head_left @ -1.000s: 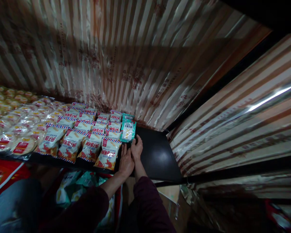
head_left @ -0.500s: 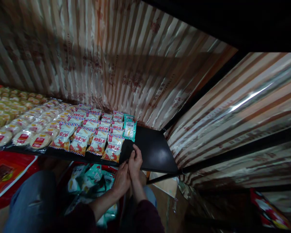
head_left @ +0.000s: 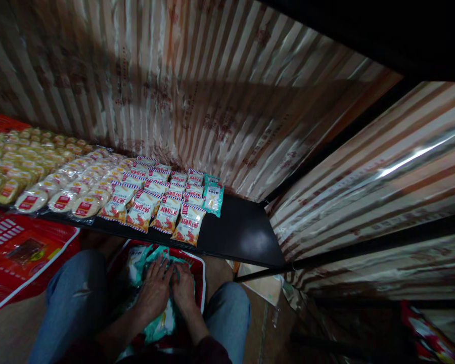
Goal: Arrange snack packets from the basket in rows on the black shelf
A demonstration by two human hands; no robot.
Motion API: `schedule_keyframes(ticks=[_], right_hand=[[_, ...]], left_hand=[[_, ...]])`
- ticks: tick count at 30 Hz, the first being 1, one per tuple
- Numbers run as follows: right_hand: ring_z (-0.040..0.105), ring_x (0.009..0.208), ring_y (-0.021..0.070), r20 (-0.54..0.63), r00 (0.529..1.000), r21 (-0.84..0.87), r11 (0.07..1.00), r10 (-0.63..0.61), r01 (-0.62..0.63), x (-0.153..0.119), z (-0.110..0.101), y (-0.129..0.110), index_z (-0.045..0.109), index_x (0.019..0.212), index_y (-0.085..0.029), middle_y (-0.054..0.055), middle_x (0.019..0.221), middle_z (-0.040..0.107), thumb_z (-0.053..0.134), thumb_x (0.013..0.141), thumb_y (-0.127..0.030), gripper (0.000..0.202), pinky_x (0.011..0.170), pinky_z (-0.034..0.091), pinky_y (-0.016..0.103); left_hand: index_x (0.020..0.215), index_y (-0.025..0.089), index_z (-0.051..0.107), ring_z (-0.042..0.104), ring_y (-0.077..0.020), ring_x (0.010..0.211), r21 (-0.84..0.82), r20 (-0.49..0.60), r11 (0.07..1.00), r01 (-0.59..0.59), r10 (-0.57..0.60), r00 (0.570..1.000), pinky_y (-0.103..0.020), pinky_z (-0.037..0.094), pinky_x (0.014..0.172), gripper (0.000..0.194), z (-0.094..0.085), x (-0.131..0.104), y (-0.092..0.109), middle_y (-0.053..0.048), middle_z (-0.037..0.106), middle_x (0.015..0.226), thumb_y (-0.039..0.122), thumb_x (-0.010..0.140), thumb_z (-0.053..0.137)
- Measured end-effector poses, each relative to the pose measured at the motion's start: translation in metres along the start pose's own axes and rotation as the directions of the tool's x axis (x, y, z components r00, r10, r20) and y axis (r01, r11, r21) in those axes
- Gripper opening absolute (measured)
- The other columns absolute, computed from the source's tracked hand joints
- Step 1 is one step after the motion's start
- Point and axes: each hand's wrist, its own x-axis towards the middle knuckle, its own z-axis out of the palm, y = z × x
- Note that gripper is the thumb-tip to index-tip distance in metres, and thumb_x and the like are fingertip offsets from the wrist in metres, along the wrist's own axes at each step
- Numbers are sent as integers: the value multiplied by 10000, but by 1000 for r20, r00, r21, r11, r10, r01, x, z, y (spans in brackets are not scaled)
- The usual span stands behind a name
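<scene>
Both of my hands are down in a red basket (head_left: 203, 283) between my knees, over teal-and-white snack packets (head_left: 163, 321). My left hand (head_left: 154, 288) lies with stretched, slightly spread fingers on top of a packet. Right beside it, my right hand (head_left: 183, 287) reaches among the packets with its fingers apart; the fingertips are partly hidden by the teal wrapping. On the black shelf (head_left: 242, 230) above, a teal snack packet (head_left: 213, 198) stands at the right end of the row, with another behind it. Left of it are rows of white-and-orange snack packets (head_left: 188, 225).
Round packaged biscuits (head_left: 62, 201) and yellow-wrapped ones (head_left: 9, 189) fill the shelf's left side. A second red basket (head_left: 66, 242) stands on the floor at the left. A black metal frame post (head_left: 337, 144) and striped sheeting (head_left: 367, 172) bound the right side.
My hands have moved down from the shelf's front edge into the basket of teal packets. The view has shifted, so the shelf's goods appear further right. The goods on the shelf look unchanged.
</scene>
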Motion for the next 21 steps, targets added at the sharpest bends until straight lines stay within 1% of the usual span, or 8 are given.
schedule_keyframes(ticks=[3,6,8,11,14,16,18,21], right_hand=[[648,965,233,225,974,-131,991,38,-9,-5,14,1,692,934,-174,106,974,703,449,762,-64,318,874,484,339],[641,984,230,332,942,-170,985,45,13,-11,28,4,687,941,-167,106,1001,702,464,752,-49,315,881,475,337],[641,984,221,343,938,-169,985,43,17,-15,34,6,682,952,-180,94,1018,705,449,770,-56,321,877,470,330],[656,931,211,328,944,-125,992,28,14,-18,39,8,682,907,-200,75,975,717,409,818,-91,307,824,479,308],[662,874,199,330,944,-78,997,7,19,-18,38,8,676,873,-207,57,910,718,403,839,-129,287,784,482,290],[658,879,196,309,951,-74,997,5,18,-16,37,8,672,880,-208,51,904,712,417,835,-140,268,794,478,292],[653,897,195,272,962,-69,998,12,7,-14,38,8,667,900,-211,49,917,708,428,828,-138,260,815,474,298],[653,913,195,234,972,-44,999,37,-28,-12,40,7,662,945,-210,53,946,708,433,821,-122,274,836,473,306]], left_hand=[[1182,143,610,364,-311,1336,67,28,996,66,-68,997,-502,323,1073,462,13,-11,-23,-142,545,1328,130,744,462],[1157,141,622,377,-309,1329,66,38,997,37,-40,998,-490,371,1042,459,21,-18,-35,-135,512,1364,110,733,449],[1115,139,645,374,-304,1332,67,18,998,18,-19,1000,-482,371,1047,439,19,-21,-36,-134,497,1378,92,735,431],[1022,144,683,353,-308,1345,85,-32,996,33,-30,999,-491,303,1092,378,7,-22,-36,-141,506,1368,102,758,417],[1099,129,650,316,-341,1360,125,-131,987,102,-86,988,-524,277,1093,398,-1,-21,-44,-168,474,1388,140,774,421],[1203,115,585,331,-347,1351,129,-197,977,172,-145,970,-511,323,1070,454,3,-20,-56,-178,455,1400,177,782,428],[1234,119,550,401,-313,1315,88,-239,966,241,-215,947,-449,402,1028,463,13,-19,-69,-163,491,1372,212,799,421],[1238,144,534,465,-283,1269,3,-265,966,259,-249,932,-420,440,1002,454,31,-19,-85,-138,526,1338,250,813,416]])
